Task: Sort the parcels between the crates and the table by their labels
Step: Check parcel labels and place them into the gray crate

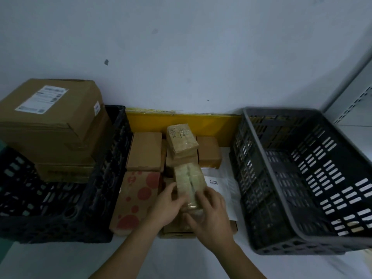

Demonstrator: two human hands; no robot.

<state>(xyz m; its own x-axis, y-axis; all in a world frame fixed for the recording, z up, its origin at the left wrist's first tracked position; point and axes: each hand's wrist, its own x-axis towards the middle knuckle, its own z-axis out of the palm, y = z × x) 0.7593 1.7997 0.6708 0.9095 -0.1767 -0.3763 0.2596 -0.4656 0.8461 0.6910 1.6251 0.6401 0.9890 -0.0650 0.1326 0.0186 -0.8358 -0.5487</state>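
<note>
1. A white table [60, 258] is seen from above, set against a pale wall [181, 47], with two crates and a cluster of parcels between them.
2. A small parcel wrapped in shiny clear tape [189, 184] is held over the middle of the cluster, slightly tilted, by both hands.
3. The parcel's left side is gripped by the left hand [167, 206], with the thumb curled against the wrapping.
4. Its near right side is gripped by the right hand [211, 216], with the fingers curled round it from the near end.
5. Just behind it, a second taped parcel with handwritten characters on top [182, 140] is perched on other brown boxes.
6. A plain brown box [145, 151] lies to the left of that one, and another brown box [208, 152] to the right.
7. A brown box printed with red circles [136, 198] lies at the near left of the cluster, beside the left hand.
8. White paper with printed text [223, 184] is spread under the parcels on the right.
9. A black crate [96, 198] stands to the left and is loaded with a large cardboard box bearing a white label [52, 121], stacked on other boxes.
10. A grey crate [281, 198] stands to the right; no parcels are visible inside it.
11. A yellow board [181, 122] is propped along the wall behind the parcels.
</note>
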